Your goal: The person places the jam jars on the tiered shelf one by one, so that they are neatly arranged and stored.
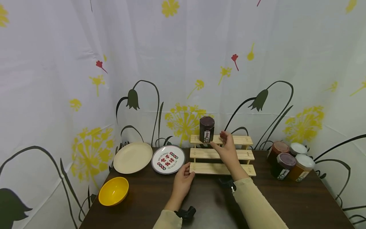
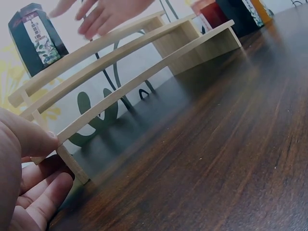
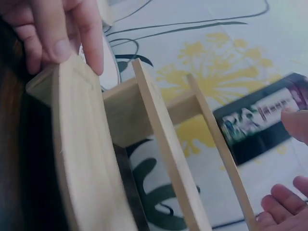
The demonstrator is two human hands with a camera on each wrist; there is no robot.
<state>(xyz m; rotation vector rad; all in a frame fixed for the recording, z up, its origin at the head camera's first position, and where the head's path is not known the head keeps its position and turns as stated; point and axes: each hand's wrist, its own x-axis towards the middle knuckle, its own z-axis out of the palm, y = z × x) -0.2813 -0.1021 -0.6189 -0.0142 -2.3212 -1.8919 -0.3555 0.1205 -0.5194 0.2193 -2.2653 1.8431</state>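
A three-tier wooden step rack (image 1: 223, 169) stands on the table against the curtain. On the left end of its top tier sits a dark jar (image 1: 207, 128) upright, its label facing front. My left hand (image 1: 182, 183) pinches the left end of the lowest tier, thumb on the board and fingers beneath, as the left wrist view shows. Just right of the jar, my right hand (image 1: 229, 155) is held over the rack with thumb and fingers spread. Its thumb (image 3: 295, 124) overlaps the jar's label in the right wrist view; whether it touches, I cannot tell.
Several lidded jars (image 1: 287, 161) stand grouped right of the rack. To the left are a white plate with red lettering (image 1: 164, 168), a cream plate (image 1: 132, 158) and a yellow bowl (image 1: 113, 191). A patterned curtain (image 1: 183, 63) hangs behind the dark wooden table (image 1: 143, 203).
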